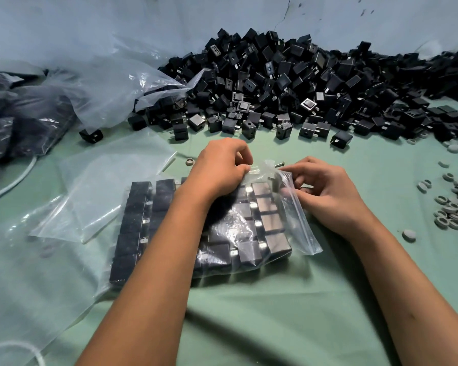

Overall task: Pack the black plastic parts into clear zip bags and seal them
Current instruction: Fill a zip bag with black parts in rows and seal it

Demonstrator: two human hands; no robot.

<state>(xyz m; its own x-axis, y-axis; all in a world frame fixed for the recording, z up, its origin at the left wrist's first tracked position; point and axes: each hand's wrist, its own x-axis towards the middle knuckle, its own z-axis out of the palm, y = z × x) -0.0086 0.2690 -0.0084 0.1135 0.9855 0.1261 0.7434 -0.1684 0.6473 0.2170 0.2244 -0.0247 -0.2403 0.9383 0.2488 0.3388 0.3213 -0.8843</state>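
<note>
Sealing is in hand: left hand [220, 165] and right hand [325, 191] each pinch the filled zip bag [296, 225] at its mouth. Next, I judge, fingers must press along the strip.

Head-worn wide-angle view, looking forward and down, close over green tabletop [249, 326]

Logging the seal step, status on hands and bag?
Left hand and right hand both pinching the zip bag mouth. Bag full of black parts, not visibly sealed. Nothing blocking.
</note>
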